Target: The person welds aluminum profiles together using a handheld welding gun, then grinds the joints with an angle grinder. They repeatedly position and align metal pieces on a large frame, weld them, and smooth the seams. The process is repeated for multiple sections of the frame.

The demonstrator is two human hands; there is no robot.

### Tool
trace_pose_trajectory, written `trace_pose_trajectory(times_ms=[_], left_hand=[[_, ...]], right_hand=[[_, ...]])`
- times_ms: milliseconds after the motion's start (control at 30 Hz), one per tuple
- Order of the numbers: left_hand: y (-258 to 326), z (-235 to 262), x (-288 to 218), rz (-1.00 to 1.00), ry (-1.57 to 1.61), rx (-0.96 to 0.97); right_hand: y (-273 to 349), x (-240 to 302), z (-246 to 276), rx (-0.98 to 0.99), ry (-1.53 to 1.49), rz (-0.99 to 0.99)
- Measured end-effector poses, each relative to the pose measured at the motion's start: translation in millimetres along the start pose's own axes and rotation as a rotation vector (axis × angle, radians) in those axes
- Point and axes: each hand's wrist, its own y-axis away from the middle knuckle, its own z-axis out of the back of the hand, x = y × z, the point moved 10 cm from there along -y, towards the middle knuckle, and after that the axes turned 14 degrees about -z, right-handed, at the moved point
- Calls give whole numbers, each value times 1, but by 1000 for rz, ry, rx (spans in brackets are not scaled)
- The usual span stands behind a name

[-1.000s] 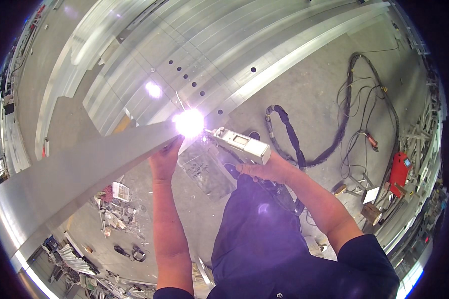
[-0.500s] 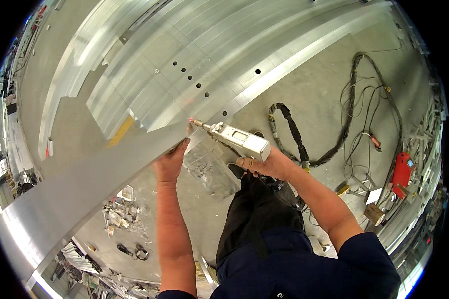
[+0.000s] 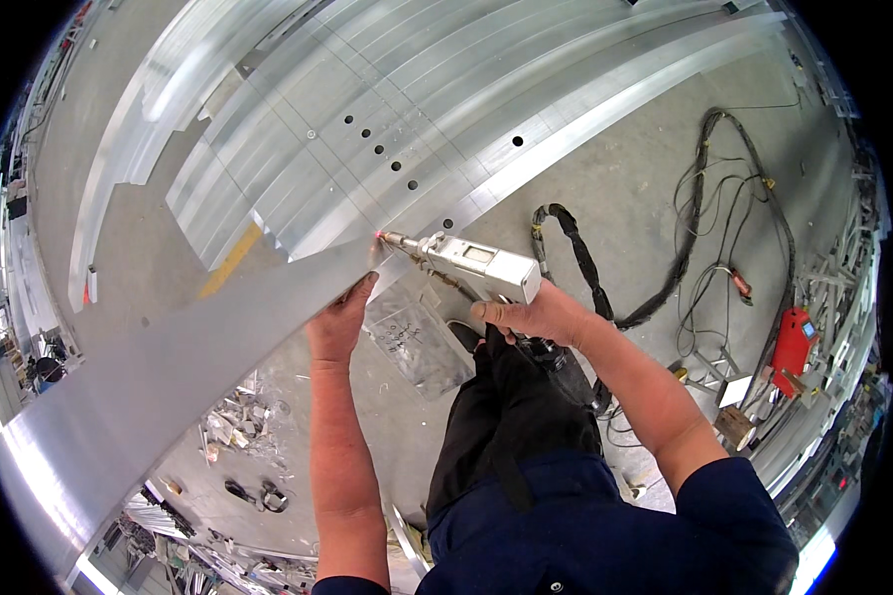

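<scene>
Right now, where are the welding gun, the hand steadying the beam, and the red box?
welding gun (image 3: 481, 266), head view, on its white body.
left hand (image 3: 339, 322), head view, back of the hand.
red box (image 3: 792, 342), head view, its front face.

The left hand's (image 3: 339, 322) fingertips are hidden under the long metal beam (image 3: 169, 367). At 8 o'clock, floor scraps (image 3: 233, 436) are too small to identify.

Aluminium beam (image 3: 169, 367) and panel stack (image 3: 387, 129) hem the hands; floor (image 3: 615, 178) rightward open.
</scene>
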Motion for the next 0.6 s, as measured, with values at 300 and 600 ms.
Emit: trace_pose_trajectory(times_ms=[300,600], left_hand=[[0,-1,6,-14,-12,55],[2,-1,9,14,6,39]], right_hand=[[-3,13,7,36,117,-70],[6,21,5,54,148,-122]])
